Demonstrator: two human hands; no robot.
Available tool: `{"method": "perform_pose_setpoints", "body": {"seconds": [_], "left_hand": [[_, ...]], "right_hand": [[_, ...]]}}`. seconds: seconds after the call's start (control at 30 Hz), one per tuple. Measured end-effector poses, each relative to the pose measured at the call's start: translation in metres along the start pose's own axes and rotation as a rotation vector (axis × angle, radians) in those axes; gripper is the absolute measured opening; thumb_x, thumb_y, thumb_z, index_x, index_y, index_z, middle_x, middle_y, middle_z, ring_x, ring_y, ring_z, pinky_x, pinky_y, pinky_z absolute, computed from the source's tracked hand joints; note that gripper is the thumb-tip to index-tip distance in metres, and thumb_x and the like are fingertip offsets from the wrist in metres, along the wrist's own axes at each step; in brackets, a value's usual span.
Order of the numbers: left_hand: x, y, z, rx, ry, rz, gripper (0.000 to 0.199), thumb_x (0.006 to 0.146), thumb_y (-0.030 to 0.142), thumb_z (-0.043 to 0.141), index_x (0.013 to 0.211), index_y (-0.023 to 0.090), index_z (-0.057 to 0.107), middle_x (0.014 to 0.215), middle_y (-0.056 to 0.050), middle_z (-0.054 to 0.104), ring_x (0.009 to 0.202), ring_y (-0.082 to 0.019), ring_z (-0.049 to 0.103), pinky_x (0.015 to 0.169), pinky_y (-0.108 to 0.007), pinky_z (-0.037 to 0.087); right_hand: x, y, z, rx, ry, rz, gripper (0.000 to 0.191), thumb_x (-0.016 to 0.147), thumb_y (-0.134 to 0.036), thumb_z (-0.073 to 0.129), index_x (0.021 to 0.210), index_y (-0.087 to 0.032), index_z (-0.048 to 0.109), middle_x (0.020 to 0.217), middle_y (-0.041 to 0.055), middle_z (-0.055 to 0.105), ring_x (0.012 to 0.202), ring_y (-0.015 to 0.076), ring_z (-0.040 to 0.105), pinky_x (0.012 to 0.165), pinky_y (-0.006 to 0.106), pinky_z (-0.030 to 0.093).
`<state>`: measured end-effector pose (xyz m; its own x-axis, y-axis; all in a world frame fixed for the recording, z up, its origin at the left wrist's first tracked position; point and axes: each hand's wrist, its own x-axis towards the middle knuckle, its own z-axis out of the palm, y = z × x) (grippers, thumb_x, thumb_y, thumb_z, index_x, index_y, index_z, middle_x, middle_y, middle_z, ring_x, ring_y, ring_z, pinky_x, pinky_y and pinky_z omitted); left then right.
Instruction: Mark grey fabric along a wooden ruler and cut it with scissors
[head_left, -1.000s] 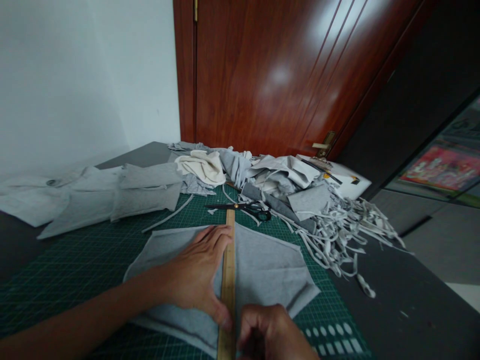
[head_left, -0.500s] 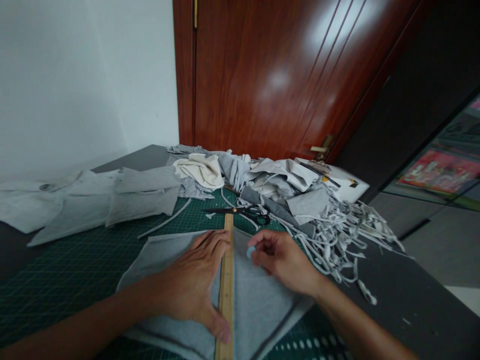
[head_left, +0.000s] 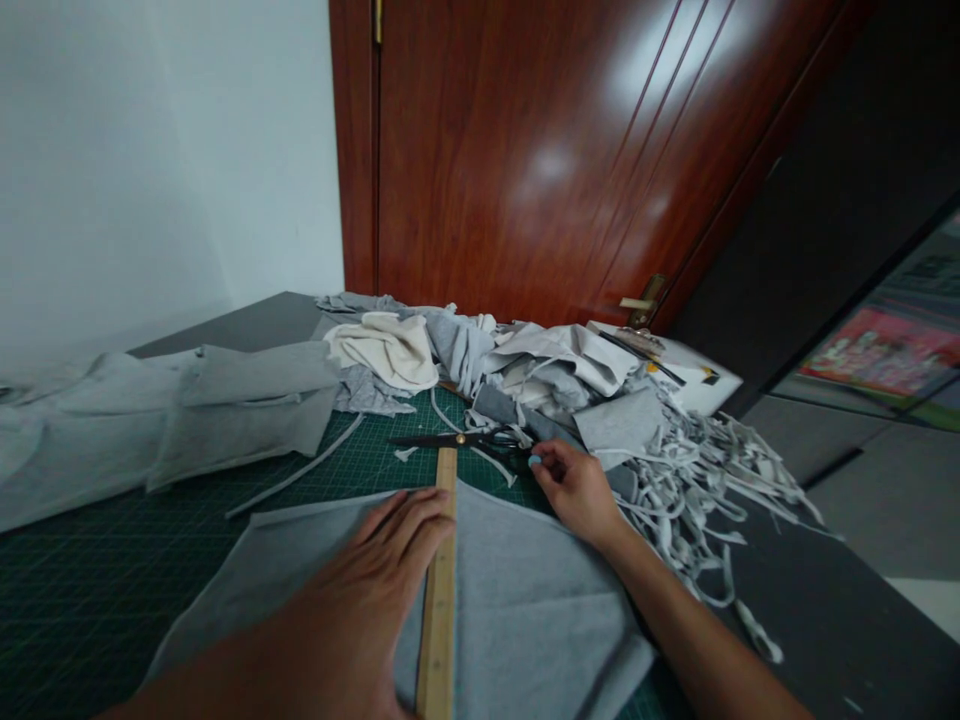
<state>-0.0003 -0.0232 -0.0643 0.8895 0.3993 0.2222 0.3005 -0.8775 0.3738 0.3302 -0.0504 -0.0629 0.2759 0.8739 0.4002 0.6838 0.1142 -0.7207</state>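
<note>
A grey piece of fabric [head_left: 540, 610] lies spread on the green cutting mat [head_left: 67, 590]. Down its middle runs a wooden ruler [head_left: 441, 600], pointing away from me. My left hand [head_left: 375, 590] rests on the fabric with its fingers stretched out and their tips on the ruler's left side; its thumb is mostly out of frame. Pinched in my right hand [head_left: 576, 490] is a small light-blue piece of tailor's chalk [head_left: 535, 461], held beyond the fabric's far edge near the scissors' handles. The black scissors [head_left: 424, 441] lie across the ruler's far end.
Folded grey cloth pieces [head_left: 247, 410] stretch along the left. Behind the scissors are a cream cloth [head_left: 386, 350] and heaped grey scraps. A tangle of fabric strips [head_left: 697, 490] covers the right side. A white box [head_left: 697, 385] stands before the wooden door [head_left: 510, 180].
My right hand has moved away from beside the ruler, forward and right past the fabric's edge, still holding the chalk. My left hand stays on the ruler, while the view has shifted slightly.
</note>
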Motion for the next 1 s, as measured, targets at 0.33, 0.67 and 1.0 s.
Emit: {"method": "perform_pose_setpoints", "body": {"seconds": [0.33,0.67,1.0], "left_hand": [[0.001,0.000,0.000,0.022,-0.003,0.010,0.133,0.058,0.070,0.095,0.167,0.025,0.034,0.178,-0.018,0.033,0.162,-0.048,0.032,0.133,-0.064,0.030],[0.002,0.002,-0.002,-0.042,0.016,-0.006,0.122,0.062,0.075,0.091,0.163,0.027,0.042,0.176,-0.014,0.035,0.161,-0.047,0.032,0.135,-0.061,0.026],[0.003,-0.001,-0.002,-0.069,0.031,0.006,0.114,0.068,0.076,0.086,0.163,0.029,0.045,0.174,-0.011,0.039,0.158,-0.048,0.037,0.134,-0.060,0.028]], "right_hand": [[0.000,0.006,0.002,-0.065,0.022,-0.019,0.015,0.092,-0.024,0.067,0.103,-0.022,0.077,0.082,0.0063,0.079,0.069,0.0256,0.073,0.069,0.036,0.056],[0.002,0.014,0.004,-0.129,0.121,0.004,0.016,0.089,-0.028,0.065,0.097,-0.022,0.077,0.077,0.0049,0.079,0.066,0.0241,0.073,0.064,0.033,0.055],[0.002,0.014,0.004,-0.155,0.115,-0.002,0.017,0.089,-0.029,0.064,0.098,-0.021,0.076,0.075,0.0043,0.079,0.063,0.0234,0.073,0.063,0.032,0.055]]}}
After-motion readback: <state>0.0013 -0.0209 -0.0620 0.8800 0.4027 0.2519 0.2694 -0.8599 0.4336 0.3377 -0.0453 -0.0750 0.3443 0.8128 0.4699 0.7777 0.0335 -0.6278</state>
